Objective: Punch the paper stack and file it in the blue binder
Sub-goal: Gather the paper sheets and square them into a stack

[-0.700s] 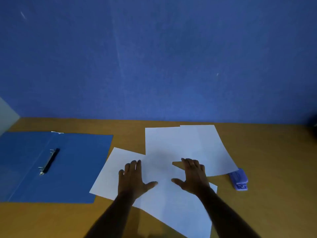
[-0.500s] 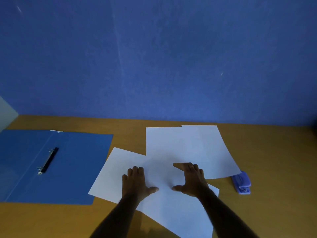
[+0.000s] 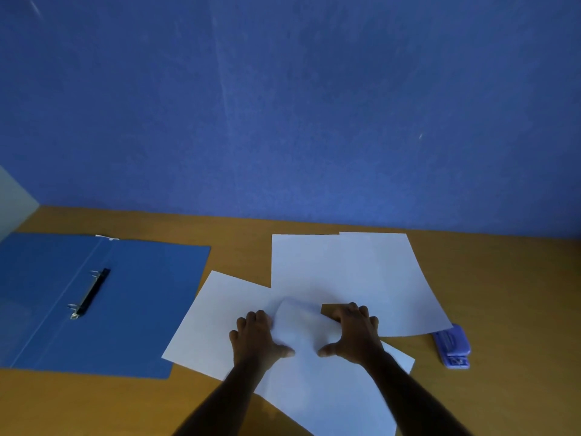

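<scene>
Paper sheets (image 3: 339,272), fanned loose between blue binder (image 3: 141,309) (9 o'clock) and hole punch (image 3: 452,347) (3 o'clock), have just been buckled upward by the left hand (image 3: 254,341) and right hand (image 3: 355,335), pressed inward with fingers spread and nothing gripped: gathering judged underway.

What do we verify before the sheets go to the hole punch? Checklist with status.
1. Paper sheets squared into one stack: not ok, fanned over the table.
2. Sheets flat: not ok, a buckled sheet rises between left hand and right hand.
3. Hole punch clear of paper: cannot tell, a sheet corner lies at its edge.
4. Blue binder open: ok, lying flat on the left.
5. Binder rings open: cannot tell.
</scene>
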